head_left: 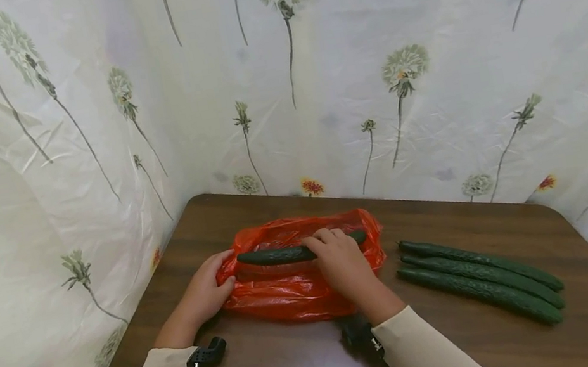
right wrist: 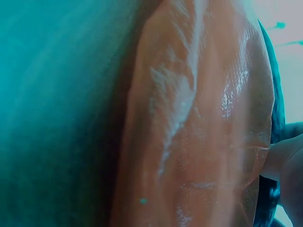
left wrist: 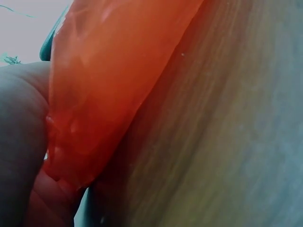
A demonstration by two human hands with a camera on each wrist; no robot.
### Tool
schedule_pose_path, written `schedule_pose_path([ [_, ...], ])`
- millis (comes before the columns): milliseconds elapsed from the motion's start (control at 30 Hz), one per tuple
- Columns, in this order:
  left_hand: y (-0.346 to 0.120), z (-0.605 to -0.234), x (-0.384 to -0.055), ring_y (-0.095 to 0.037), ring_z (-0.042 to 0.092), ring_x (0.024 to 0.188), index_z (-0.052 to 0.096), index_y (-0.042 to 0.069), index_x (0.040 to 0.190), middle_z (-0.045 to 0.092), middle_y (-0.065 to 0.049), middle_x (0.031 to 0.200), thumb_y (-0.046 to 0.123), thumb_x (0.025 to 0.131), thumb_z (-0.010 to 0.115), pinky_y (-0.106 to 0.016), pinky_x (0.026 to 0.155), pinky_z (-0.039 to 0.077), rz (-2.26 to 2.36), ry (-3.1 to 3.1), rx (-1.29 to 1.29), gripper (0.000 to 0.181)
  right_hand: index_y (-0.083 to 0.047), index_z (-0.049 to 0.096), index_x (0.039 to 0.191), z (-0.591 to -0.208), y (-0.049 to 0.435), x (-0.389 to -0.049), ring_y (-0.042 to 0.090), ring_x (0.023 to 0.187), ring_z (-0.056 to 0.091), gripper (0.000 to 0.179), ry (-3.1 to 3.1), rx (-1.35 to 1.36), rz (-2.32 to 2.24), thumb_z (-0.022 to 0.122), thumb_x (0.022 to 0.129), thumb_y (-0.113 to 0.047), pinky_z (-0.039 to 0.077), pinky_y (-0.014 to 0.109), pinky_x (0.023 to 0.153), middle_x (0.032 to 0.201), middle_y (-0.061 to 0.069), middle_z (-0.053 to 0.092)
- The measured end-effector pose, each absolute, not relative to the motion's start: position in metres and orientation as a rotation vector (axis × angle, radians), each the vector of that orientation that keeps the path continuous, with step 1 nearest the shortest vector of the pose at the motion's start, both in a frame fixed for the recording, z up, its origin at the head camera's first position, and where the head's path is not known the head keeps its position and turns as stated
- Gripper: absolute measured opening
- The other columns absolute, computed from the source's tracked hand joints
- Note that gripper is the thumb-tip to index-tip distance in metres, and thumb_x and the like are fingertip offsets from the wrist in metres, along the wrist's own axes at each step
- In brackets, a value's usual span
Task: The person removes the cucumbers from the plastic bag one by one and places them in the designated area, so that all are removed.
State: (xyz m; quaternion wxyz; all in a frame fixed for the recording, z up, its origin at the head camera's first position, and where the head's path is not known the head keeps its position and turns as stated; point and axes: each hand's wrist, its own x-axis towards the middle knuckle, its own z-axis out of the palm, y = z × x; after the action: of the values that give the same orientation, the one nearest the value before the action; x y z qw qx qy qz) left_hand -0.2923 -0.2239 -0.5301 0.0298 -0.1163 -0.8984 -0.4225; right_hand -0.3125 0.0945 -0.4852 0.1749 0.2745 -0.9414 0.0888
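A red plastic bag (head_left: pixel 289 296) lies spread on the table, its mouth facing up. Over the opening, a dark green cucumber (head_left: pixel 271 257) lies crosswise, gripped near its right part by my right hand (head_left: pixel 338 263). The fingers cover a stretch of the cucumber, and its right tip shows past them. My left hand (head_left: pixel 209 290) holds the bag's left edge, thumb toward me and fingers on the far side. Close up in the left wrist view, the red film (left wrist: pixel 109 85) runs beside that hand. The right wrist view shows the bag's wrinkled near side (right wrist: pixel 199 118).
Several cucumbers are not in the bag: three lie side by side, slanting, on the table right of it, the middle one (head_left: pixel 482 279) between the others. The brown wooden table (head_left: pixel 282 365) ends at a floral curtain (head_left: pixel 340 73) behind and to the left.
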Motion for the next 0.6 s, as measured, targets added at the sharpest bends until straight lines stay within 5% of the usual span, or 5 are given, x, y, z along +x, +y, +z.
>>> schedule_pose_path([
  [600, -0.222, -0.529, -0.291, -0.041, 0.047, 0.145, 0.049, 0.010, 0.155, 0.049, -0.018, 0.157, 0.013, 0.098, 0.067, -0.063, 0.118, 0.038, -1.267, -2.787, -0.374, 0.059, -0.022, 0.069, 0.132, -0.477, 0.098, -0.284, 0.028, 0.111, 0.064, 0.046, -2.595, 0.795, 0.346, 0.078, 0.090, -0.005, 0.058, 0.050, 0.090, 0.123, 0.003, 0.068],
])
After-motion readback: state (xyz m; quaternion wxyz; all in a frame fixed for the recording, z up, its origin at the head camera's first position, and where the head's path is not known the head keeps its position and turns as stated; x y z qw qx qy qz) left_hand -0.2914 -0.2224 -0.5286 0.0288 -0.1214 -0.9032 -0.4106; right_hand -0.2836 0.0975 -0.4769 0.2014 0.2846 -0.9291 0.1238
